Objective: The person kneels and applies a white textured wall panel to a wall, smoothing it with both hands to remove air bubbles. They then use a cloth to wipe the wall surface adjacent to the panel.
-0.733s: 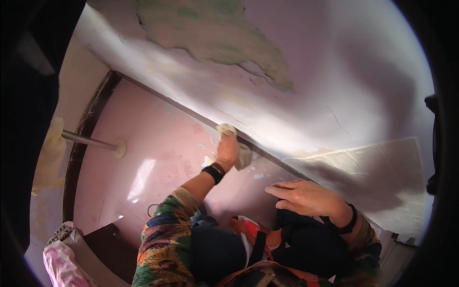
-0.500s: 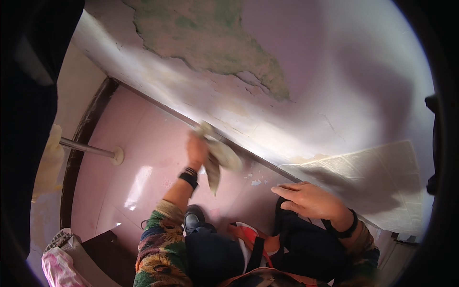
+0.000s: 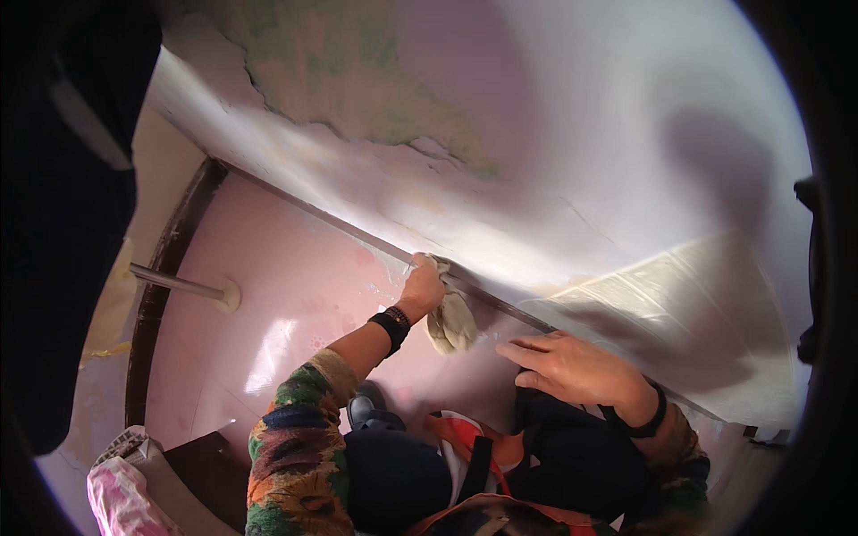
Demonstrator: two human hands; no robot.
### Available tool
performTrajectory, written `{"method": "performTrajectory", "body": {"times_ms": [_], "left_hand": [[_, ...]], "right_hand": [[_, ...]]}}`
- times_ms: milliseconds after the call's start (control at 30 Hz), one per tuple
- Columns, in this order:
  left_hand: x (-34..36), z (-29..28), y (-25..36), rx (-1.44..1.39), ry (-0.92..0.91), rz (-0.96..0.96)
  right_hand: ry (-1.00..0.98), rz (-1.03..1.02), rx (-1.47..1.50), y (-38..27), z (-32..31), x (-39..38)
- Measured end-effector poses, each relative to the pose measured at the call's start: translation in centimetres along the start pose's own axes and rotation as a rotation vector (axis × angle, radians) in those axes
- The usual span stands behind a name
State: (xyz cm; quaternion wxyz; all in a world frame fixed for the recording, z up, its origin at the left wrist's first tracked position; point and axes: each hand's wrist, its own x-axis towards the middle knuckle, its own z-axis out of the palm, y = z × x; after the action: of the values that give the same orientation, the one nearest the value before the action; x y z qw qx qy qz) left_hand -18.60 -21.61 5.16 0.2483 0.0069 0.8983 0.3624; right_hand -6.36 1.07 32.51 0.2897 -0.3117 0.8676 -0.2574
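My left hand [image 3: 424,286] is closed around a crumpled beige cloth [image 3: 452,323], which hangs from my fingers over the pink floor. The hand presses at the narrow brown baseboard [image 3: 492,304] where wall and floor meet. Small whitish flecks show on the floor nearby. My right hand [image 3: 576,368] lies palm down above my right knee, its fingers stretched out and nothing in it. Dark bands circle both wrists.
The wall [image 3: 590,188] rises in front, with a large greenish patch of peeled paint [image 3: 331,71]. A metal tube [image 3: 179,281] with a round foot runs over the floor on the left. A pink-and-white bundle [image 3: 125,496] lies at lower left. Clear plastic sheeting [image 3: 679,313] covers the right wall.
My left hand has moved right along the baseboard with the cloth, which was swinging loosely and now hangs bunched. My right hand has hardly moved.
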Motion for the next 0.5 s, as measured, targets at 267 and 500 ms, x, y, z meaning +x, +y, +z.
{"method": "performTrajectory", "body": {"times_ms": [267,500], "left_hand": [[5.0,-6.1,-3.6,-0.924,0.554,-0.042],[2.8,6.5,-0.7,-0.266,0.250,-0.080]], "right_hand": [[0.217,-0.096,-0.073,-2.3,0.3,-3.8],[0.102,-0.084,-0.062,-2.5,1.8,-5.7]]}}
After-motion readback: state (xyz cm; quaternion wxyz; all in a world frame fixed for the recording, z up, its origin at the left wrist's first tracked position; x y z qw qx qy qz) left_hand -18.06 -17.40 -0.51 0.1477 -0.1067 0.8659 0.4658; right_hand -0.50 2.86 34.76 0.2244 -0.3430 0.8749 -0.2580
